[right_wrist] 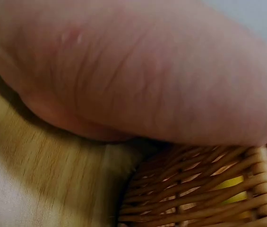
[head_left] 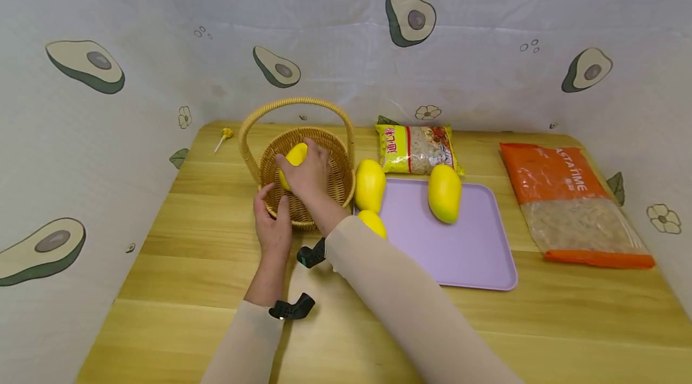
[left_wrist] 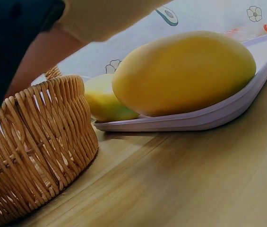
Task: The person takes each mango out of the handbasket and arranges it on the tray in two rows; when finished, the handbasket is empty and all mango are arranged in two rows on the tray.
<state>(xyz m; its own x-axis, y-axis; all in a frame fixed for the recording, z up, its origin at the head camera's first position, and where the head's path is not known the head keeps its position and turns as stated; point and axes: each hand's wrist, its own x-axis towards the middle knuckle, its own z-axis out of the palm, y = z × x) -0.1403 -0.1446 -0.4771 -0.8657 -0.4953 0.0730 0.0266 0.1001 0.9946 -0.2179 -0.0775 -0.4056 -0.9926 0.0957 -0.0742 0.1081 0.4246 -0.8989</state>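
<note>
A yellow mango (head_left: 294, 158) is in the round wicker basket (head_left: 346, 192), gripped by my right hand (head_left: 310, 173), which reaches in under the tall handle. At the basket's near left rim is my left hand (head_left: 273, 231), its thumb over the rim and fingers along the outer side. In the right wrist view my right hand (right_wrist: 147, 71) fills the upper part, and yellow shows through the weave of the basket (right_wrist: 185, 189). The left wrist view shows the basket's side (left_wrist: 43, 137) beside a large mango (left_wrist: 185, 73).
Right of the basket lies a lilac tray (head_left: 465, 252) bearing a mango (head_left: 445, 193); two more mangoes (head_left: 370, 185) sit by its left edge, one partly behind my sleeve. A pasta bag (head_left: 418, 149) lies behind, an orange bag (head_left: 578, 204) right, a yellow lollipop (head_left: 226, 133) far left.
</note>
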